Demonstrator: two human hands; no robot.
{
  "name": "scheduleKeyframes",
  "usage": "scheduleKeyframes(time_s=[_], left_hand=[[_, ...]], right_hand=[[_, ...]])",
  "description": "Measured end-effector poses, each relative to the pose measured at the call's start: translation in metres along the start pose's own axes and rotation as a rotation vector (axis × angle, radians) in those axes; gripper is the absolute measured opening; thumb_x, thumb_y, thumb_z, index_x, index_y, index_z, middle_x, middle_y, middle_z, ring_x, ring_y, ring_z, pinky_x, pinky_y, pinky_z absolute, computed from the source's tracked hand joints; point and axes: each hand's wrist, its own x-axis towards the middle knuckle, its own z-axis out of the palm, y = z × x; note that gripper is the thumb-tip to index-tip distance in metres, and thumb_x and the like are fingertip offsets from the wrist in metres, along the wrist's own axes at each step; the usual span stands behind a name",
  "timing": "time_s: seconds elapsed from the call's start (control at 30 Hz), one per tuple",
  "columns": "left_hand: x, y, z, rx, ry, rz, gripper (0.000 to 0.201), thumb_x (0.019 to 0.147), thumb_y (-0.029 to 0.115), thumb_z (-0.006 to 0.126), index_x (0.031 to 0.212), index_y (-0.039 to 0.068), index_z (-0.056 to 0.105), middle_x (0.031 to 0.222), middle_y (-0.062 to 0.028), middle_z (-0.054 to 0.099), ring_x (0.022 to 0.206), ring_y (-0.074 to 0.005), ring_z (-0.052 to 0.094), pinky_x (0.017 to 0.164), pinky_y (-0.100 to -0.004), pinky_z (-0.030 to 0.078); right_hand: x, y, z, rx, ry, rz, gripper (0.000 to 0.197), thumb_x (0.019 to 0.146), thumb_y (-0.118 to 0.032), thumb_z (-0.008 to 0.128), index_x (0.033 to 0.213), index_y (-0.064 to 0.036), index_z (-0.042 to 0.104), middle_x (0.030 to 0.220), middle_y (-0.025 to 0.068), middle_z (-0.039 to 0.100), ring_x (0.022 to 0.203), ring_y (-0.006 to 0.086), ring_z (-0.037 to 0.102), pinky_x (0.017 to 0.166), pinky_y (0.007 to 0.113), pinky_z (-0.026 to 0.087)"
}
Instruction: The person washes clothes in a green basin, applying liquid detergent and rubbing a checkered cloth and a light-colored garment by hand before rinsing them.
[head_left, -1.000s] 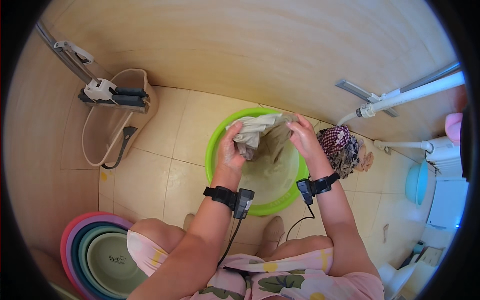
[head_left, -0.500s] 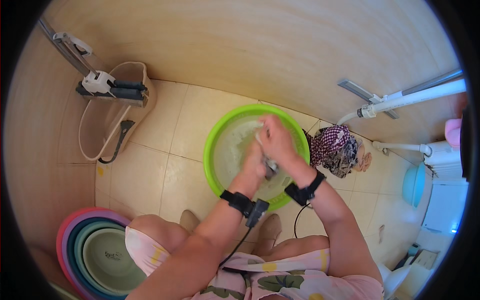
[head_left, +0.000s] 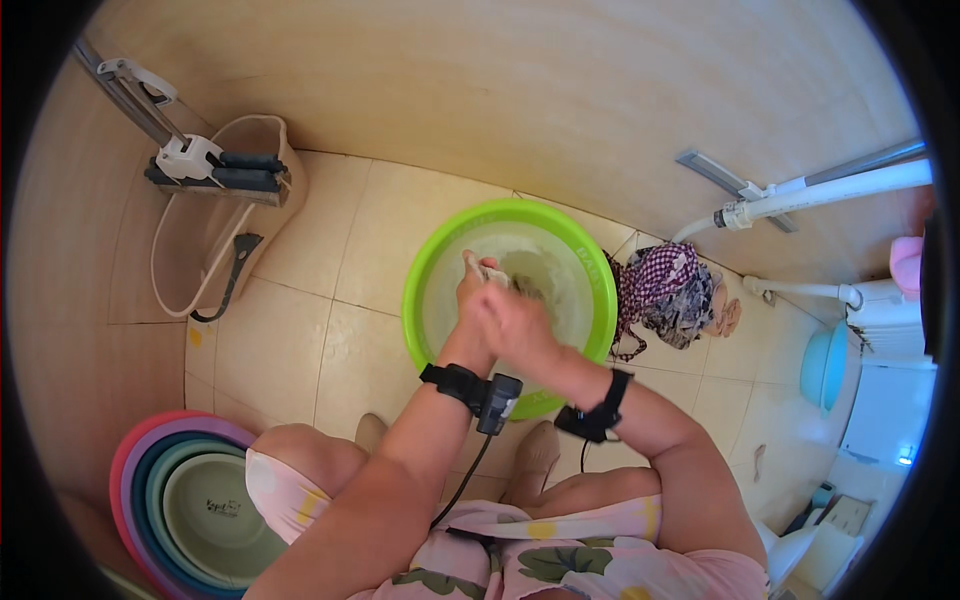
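A bright green basin (head_left: 598, 350) with cloudy water stands on the floor in front of me. Over its left half, my left hand (head_left: 472, 312) is closed on a small pale wet cloth (head_left: 490, 272), which shows at the fingertips. My right hand (head_left: 516, 326), a little blurred, is closed and pressed against the left one, on the same cloth. A darker, greyish part of fabric (head_left: 526, 288) hangs just beyond the right knuckles, at the water. Most of the cloth is hidden by the hands. Both wrists wear black straps with small devices.
Right of the basin lies a heap of patterned clothes (head_left: 665, 290) on the tiles. A beige mop bucket (head_left: 285, 205) with a flat squeeze mop (head_left: 190, 158) stands far left. Nested basins (head_left: 128, 470) sit near left. A white pipe (head_left: 840, 195) runs along the right wall.
Both hands have shifted left and the right one has come down nearer to me, over the left. The pale cloth now shows beyond the left fingers. The water's middle is less covered.
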Motion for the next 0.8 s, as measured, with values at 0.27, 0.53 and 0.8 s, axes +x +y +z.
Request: scheduleKeyframes(time_s=[0.27,0.53,0.8], left_hand=[[-0.016,0.036,0.079,0.391,0.071,-0.046,0.030,0.093,0.038,0.054,0.102,0.009,0.057,0.087,-0.0048,0.059,0.075,-0.0157,0.061,0.063,-0.0330,0.051],[-0.025,0.078,0.064,1.201,-0.281,-0.141,0.041,0.081,0.020,0.069,0.116,0.004,0.055,0.101,-0.0048,0.061,0.087,-0.0136,0.060,0.075,-0.0292,0.049],[0.002,0.031,0.039,0.056,-0.004,-0.119,0.035,0.093,0.042,0.052,0.105,0.010,0.058,0.096,-0.0044,0.063,0.088,-0.0169,0.061,0.076,-0.0306,0.050]], right_hand=[[0.039,0.090,-0.067,0.523,-0.388,0.579,0.030,0.089,-0.033,0.061,0.086,-0.0036,0.060,0.075,-0.0016,0.057,0.074,0.0088,0.052,0.067,0.028,0.043],[0.029,0.093,-0.112,1.432,0.173,0.670,0.028,0.077,-0.004,0.058,0.104,0.0029,0.060,0.099,0.0095,0.064,0.090,0.0207,0.062,0.087,0.035,0.048],[0.024,0.011,-0.027,0.413,-0.055,-0.022,0.018,0.078,-0.007,0.058,0.095,-0.0083,0.063,0.086,0.0063,0.063,0.080,0.0231,0.062,0.077,0.039,0.051]])
